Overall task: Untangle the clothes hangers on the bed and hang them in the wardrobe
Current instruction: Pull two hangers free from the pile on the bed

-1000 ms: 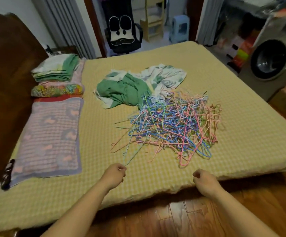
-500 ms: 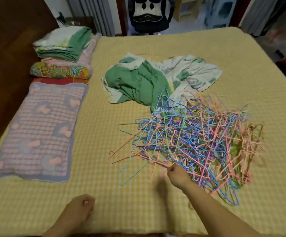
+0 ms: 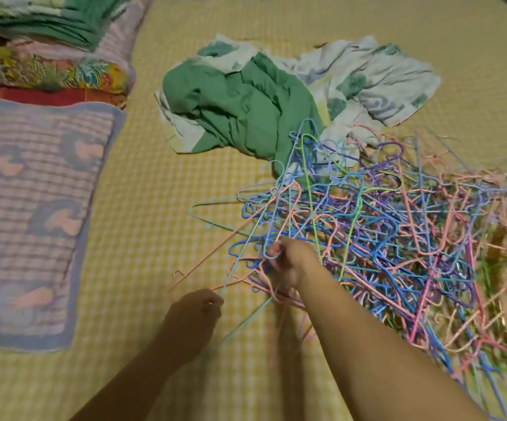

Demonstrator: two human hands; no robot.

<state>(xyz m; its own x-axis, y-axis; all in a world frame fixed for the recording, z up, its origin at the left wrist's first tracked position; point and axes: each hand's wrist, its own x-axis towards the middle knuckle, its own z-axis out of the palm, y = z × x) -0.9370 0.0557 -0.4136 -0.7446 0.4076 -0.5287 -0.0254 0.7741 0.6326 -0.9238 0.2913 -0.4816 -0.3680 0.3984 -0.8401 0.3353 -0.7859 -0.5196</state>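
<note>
The right hand (image 3: 288, 262) grips hooks at the near-left fringe of the tangled pile of thin coloured wire hangers (image 3: 382, 238); the left hand (image 3: 197, 311), just nearer, pinches a light-blue hanger's (image 3: 246, 322) wire running away toward the pile.

Two hands are seen: a left hand (image 3: 197, 311) and a right hand (image 3: 291, 262). One tangled heap of wire hangers (image 3: 398, 238) is spread on the one bed (image 3: 142, 183); the hangers are too many and too interlaced to be counted. One crumpled green and white cloth (image 3: 246, 107) is seen at the far side. One patterned pillow (image 3: 27, 214) and one stack of folded bedding (image 3: 51, 50) are seen at the left.
</note>
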